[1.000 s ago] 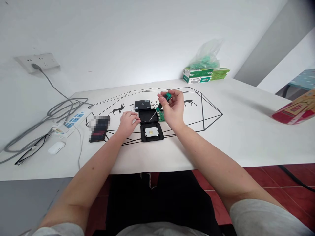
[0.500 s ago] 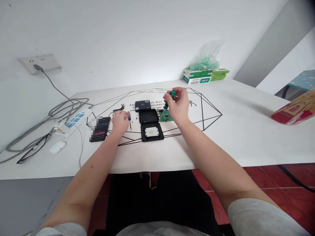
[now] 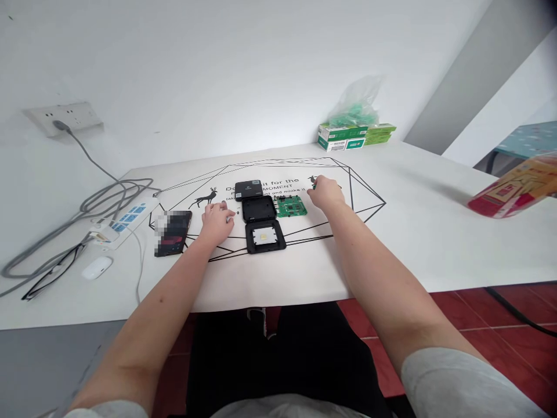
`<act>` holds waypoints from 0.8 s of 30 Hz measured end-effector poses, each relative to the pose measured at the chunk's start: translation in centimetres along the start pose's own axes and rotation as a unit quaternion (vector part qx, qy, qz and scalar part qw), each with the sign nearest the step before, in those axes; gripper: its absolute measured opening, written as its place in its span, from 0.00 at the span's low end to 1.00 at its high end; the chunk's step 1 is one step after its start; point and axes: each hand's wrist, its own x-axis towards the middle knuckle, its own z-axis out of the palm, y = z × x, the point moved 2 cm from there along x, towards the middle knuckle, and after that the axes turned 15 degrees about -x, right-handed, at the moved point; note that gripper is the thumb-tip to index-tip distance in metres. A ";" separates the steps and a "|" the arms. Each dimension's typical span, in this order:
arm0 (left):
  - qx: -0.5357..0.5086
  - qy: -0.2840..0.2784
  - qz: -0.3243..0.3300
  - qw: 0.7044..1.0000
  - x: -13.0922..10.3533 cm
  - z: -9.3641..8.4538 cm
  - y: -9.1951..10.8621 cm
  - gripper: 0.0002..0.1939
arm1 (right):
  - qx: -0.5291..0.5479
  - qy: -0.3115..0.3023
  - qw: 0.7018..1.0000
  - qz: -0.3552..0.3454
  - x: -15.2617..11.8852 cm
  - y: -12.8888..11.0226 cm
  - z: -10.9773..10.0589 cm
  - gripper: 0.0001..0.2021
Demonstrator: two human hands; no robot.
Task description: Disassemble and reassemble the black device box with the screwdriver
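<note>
You sit at a plain desk, in a home or small office; the view does not settle which. You have a white wall with a socket plate, a power strip, a phone and stacked boxes; your bare circuit board lends a workbench look above the red-tiled floor.

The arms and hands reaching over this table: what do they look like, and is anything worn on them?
The left hand and right hand are human and ungloved, with bare forearms. Light grey sleeves end near the elbows. No watch or bracelet shows.
</note>
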 end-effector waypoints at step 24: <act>-0.092 -0.093 0.091 0.987 -1.4 -0.8 1.9 0.25 | 0.070 -0.003 0.949 -0.307 -3.5 -3.8 -0.2 0.10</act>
